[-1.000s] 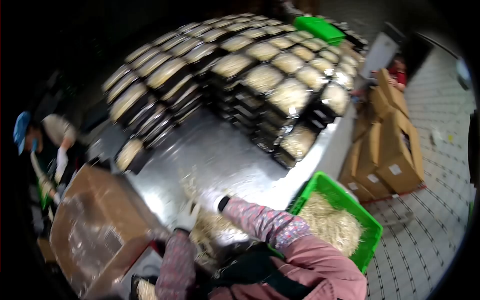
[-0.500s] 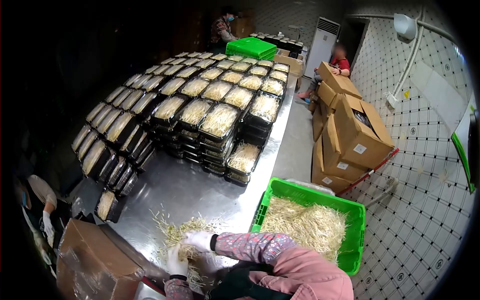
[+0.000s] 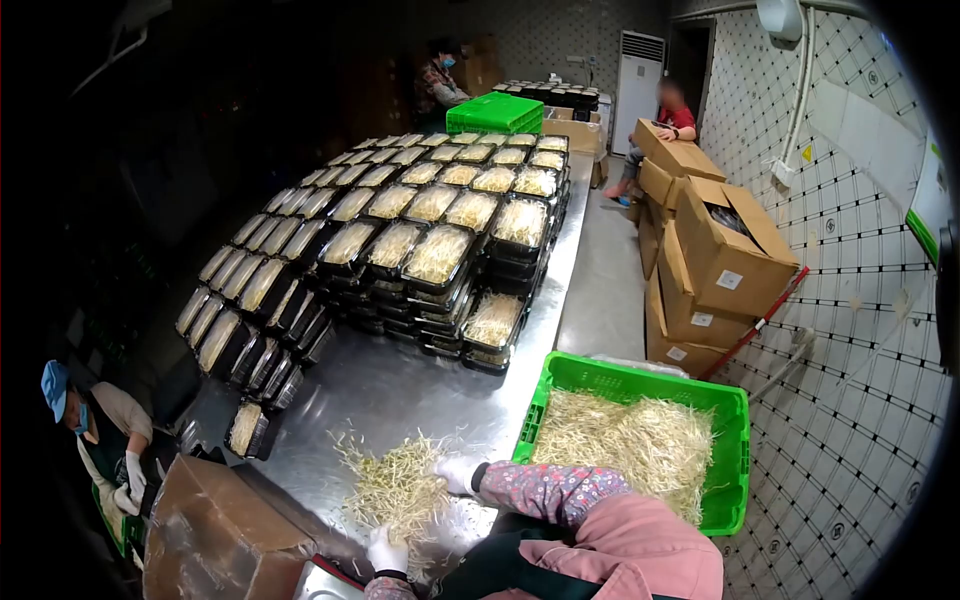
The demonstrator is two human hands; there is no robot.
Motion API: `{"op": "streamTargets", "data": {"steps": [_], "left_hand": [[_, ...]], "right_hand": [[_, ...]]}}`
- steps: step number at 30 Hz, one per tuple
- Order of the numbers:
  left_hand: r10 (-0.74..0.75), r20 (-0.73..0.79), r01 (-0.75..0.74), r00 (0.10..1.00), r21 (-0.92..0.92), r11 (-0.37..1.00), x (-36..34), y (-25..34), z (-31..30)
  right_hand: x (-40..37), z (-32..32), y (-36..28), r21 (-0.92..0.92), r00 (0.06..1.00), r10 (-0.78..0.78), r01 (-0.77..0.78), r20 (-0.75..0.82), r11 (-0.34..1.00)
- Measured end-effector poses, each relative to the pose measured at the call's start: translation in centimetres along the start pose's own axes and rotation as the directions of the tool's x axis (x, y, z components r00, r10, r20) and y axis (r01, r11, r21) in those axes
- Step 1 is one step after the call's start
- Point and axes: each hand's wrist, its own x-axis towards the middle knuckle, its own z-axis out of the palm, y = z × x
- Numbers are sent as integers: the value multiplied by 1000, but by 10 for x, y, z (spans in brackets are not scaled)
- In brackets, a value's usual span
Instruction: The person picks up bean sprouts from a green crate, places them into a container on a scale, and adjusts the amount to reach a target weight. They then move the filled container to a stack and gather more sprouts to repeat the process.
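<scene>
A loose heap of bean sprouts (image 3: 395, 482) lies on the metal table (image 3: 345, 400), right in front of me. My left hand (image 3: 388, 552), in a white glove, is at the heap's near edge, its fingers curled against the sprouts. At the right side of the heap is my right hand (image 3: 459, 475), also gloved, fingers bent into the strands. Sprouts partly hide the fingertips of both hands. Beside my right arm stands a green crate (image 3: 738, 455) holding more bean sprouts.
Stacked black trays (image 3: 440, 255) of sprouts cover the far table. An open carton (image 3: 215, 530) stands at near left, with a co-worker (image 3: 120, 430) beyond. Cardboard boxes (image 3: 735, 255) are piled at right. An upturned green crate (image 3: 495, 113) and two other people are at the back.
My hands, close together before, are now apart: the right one has moved right to the heap's edge. The sprouts look more spread out. The view has shifted slightly.
</scene>
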Motion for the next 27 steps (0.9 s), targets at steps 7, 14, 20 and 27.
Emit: {"op": "streamTargets", "data": {"steps": [7, 14, 20, 27], "left_hand": [[279, -193, -327, 941, -297, 897, 1, 78, -40], [119, 269, -152, 956, 106, 983, -32, 72, -23], [75, 313, -111, 947, 98, 989, 5, 78, -23], [101, 99, -108, 990, 61, 992, 73, 25, 7]], "right_hand": [[7, -55, -50, 195, 886, -241, 338, -395, 921], [-24, -10, -52, 15, 992, -112, 112, 50, 994], [-13, 100, -22, -661, 989, -146, 114, 7, 742], [19, -1, -45, 16, 995, -76, 75, 68, 997]]}}
